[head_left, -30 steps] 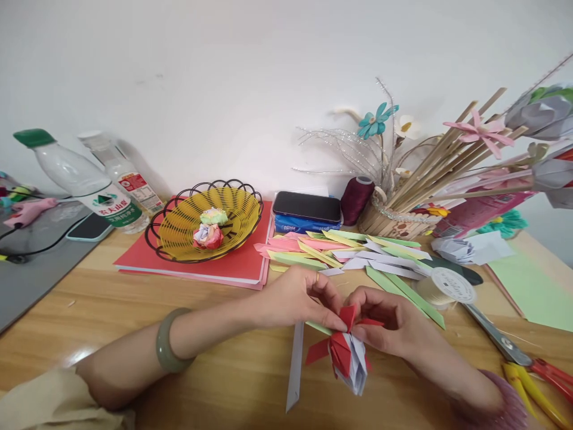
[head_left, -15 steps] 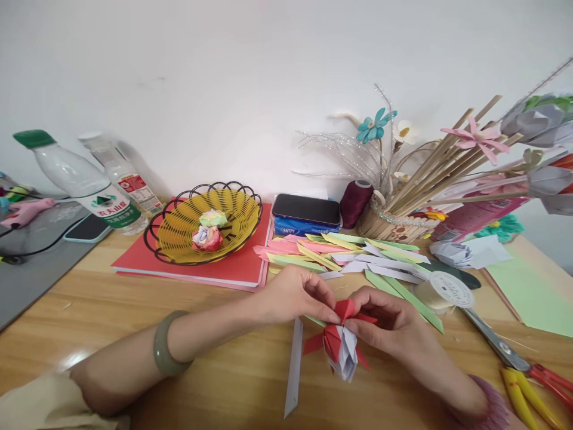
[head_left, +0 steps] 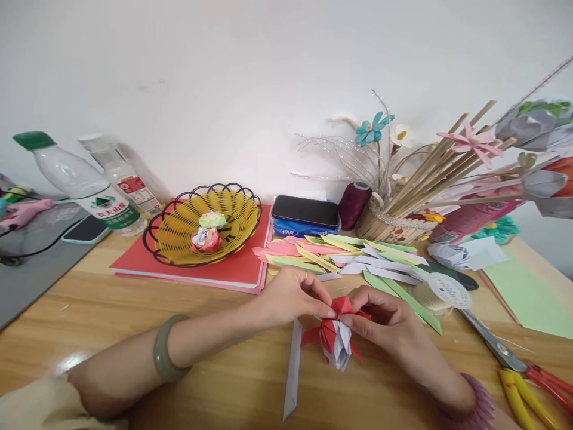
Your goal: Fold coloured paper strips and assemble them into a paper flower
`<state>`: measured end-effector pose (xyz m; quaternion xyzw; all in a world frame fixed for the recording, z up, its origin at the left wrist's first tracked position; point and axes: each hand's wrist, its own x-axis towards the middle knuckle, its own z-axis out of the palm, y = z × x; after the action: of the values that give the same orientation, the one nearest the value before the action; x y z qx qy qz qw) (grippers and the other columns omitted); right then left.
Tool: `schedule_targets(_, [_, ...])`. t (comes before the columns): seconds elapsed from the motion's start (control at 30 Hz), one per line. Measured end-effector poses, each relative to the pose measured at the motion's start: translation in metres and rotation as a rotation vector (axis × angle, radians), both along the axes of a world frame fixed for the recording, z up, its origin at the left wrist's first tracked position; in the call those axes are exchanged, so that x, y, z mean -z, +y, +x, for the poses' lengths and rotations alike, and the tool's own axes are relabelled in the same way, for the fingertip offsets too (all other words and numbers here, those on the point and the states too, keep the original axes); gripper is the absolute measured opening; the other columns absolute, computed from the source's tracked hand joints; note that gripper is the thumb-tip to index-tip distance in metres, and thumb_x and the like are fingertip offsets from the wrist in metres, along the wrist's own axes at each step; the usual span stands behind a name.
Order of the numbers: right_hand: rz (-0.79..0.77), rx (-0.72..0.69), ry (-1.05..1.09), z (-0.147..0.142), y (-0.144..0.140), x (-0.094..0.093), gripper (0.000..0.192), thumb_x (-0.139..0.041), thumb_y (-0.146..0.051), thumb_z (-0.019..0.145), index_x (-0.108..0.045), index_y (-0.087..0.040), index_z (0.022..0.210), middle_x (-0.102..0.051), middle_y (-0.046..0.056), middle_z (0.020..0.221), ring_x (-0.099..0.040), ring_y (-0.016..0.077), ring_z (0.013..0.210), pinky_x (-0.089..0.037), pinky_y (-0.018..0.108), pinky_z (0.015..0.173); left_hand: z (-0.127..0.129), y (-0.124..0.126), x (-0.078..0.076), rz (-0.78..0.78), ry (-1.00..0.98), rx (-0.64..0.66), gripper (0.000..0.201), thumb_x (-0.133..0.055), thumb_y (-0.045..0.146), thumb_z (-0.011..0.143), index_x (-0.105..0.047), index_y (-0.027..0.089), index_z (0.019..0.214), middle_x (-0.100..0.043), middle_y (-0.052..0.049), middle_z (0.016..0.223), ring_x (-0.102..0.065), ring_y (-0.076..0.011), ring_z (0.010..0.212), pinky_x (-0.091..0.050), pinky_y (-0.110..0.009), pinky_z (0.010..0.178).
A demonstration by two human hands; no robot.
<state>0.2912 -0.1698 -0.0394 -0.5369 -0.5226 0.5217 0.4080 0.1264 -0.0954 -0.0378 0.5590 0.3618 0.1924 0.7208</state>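
Note:
Both hands meet over the wooden table (head_left: 111, 316), pinching a red and white folded paper flower (head_left: 336, 337). My left hand (head_left: 290, 295), with a ring and a green bangle on its wrist, grips the red top from the left. My right hand (head_left: 389, 316) holds the same red part from the right. The flower's white folded body hangs down toward me. A white paper strip (head_left: 293, 367) lies on the table just below my left hand. A green strip (head_left: 403, 295) passes under my right hand.
A pile of coloured paper strips (head_left: 340, 254) lies behind the hands. A yellow wire basket (head_left: 203, 224) with two paper roses sits on a red folder. Thread spool (head_left: 441, 292), scissors (head_left: 510, 358), stick holder (head_left: 394, 224), phone on a box (head_left: 307, 212), two bottles (head_left: 89, 185) surround.
The hands and the paper flower have shifted slightly left and away from me. The flower's white body has turned a little; both grips stay on the red top.

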Motion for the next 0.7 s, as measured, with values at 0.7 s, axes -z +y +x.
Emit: schedule_targets(0.7, [-0.054, -0.041, -0.025, -0.0028, 0.0045, -0.0007, 0.019, -0.062, -0.034, 0.074, -0.054, -0.018, 0.077, -0.058, -0.001, 0.075, -0.055, 0.0116, 0.070, -0.043, 0.025, 0.064, 0.0014, 0.0060, 0.0048, -0.069, -0.017, 0.115, 0.017, -0.070, 0.018, 0.053, -0.057, 0.011, 0.062, -0.058, 0.002, 0.059, -0.051, -0.0078, 0.056, -0.038, -0.022, 0.058])
